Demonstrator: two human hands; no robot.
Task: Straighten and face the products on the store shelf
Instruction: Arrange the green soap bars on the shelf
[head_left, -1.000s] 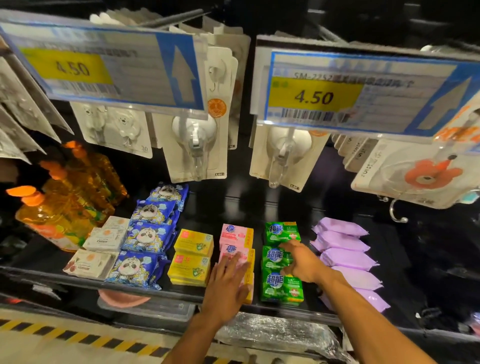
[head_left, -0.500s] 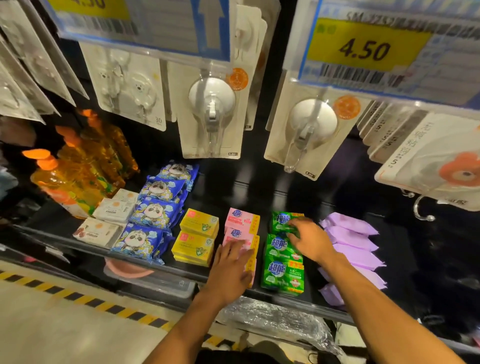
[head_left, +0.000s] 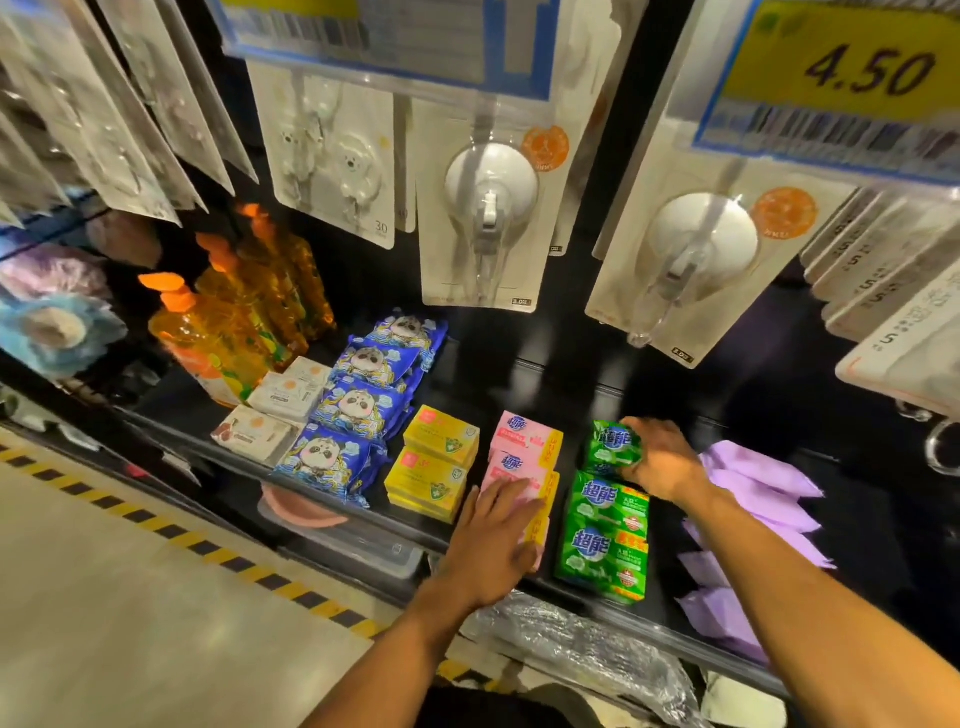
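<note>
In the head view, your right grip (head_left: 657, 460) is clasped round the rearmost green plastic-wrapped soap pack (head_left: 610, 441) of its row on the black store shelf (head_left: 519, 379), while your left grip (head_left: 493, 540) lies released, fingers straight, on the front of the neighbouring row of pink wrapped soap packs (head_left: 524, 439).

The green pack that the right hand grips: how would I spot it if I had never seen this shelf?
Find the black bottom shelf, below the hanging hook cards. Between the pink packs and the purple packs runs a column of three green packs. Yours is the rearmost green pack, the only one gripped by the right hand; the two in front lie untouched.
</note>
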